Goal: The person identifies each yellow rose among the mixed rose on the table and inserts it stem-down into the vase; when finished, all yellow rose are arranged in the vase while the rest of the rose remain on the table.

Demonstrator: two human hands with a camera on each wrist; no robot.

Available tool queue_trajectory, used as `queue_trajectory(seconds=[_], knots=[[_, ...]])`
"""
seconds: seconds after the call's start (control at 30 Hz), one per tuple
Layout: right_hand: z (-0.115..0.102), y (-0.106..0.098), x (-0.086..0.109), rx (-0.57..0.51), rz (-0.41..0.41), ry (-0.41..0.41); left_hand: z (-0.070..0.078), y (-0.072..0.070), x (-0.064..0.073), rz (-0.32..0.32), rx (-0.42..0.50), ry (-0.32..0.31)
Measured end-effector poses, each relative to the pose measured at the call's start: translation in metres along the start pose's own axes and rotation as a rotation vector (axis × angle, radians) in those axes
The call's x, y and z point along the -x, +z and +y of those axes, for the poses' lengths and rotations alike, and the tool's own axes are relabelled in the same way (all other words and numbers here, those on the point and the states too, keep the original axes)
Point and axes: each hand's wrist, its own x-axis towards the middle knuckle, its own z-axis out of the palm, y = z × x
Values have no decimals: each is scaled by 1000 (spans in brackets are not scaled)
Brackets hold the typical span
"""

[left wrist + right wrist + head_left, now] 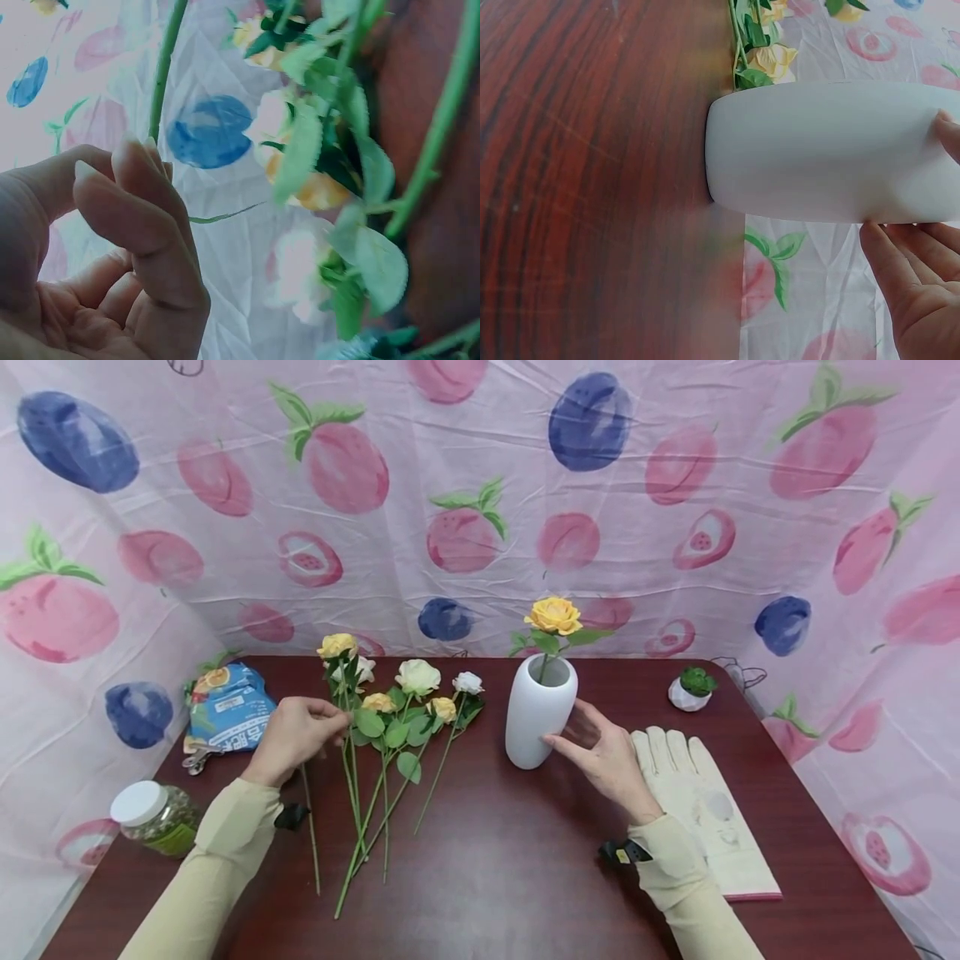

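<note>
One dark red-brown table (517, 877), backed by one pale pink fruit-print curtain (502, 443). On it, from left to right:

One clear jar (176, 835), white lid, dark contents, tilted in view at the left edge.

One blue printed bag (240, 714), behind the jar, with a metal clip (197, 760) at its near corner.

One left hand (296, 735), beige sleeve; thumb and finger together at the tips, pinching a green stem (160, 75) just left of the other flowers. Which bloom that stem bears cannot be told.

Several cut flowers (417, 677), yellow, cream and white, leafy, heads toward the curtain, stems crossing toward the near side.

One white vase (536, 714), upright on the table right of the flowers, holding one yellow rose (553, 616) with green leaves.

One right hand (603, 756), beige sleeve; thumb on the vase's near face, fingers round its right side, gripping it.

One small green plant (697, 680) in a white faceted pot (686, 697), far right.

One off-white glove (738, 852), laid flat beside the right wrist, pink edge at the cuff.
</note>
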Motion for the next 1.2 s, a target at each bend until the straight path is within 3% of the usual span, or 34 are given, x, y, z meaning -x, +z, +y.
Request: queue_trajectory(seconds=[0.5,0.7,0.93,1.2], knots=[[0,1,0,-4,7,-4,38,21,-28,12,155,61],[1,1,0,-24,8,-19,52,30,-36,-23,187,97],[2,0,0,-32,11,-31,68,42,-44,-50,277,89],[0,1,0,-48,11,-34,93,56,-52,-18,305,169]])
